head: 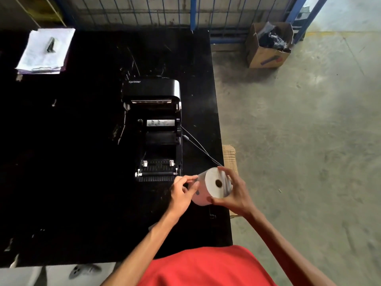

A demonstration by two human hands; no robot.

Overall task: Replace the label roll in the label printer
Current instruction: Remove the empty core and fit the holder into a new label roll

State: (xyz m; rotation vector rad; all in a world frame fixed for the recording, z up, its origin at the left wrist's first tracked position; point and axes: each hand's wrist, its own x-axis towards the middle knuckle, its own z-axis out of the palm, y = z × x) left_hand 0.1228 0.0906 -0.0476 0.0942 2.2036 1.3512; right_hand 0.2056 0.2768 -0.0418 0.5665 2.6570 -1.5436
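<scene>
Right hand (pixel 234 193) cradles a white paper label roll (pixel 213 185), left hand (pixel 182 190) pinching its loose edge, beside the open black printer (pixel 157 131); it looks light, firm, best gripped by its flat ends.
</scene>
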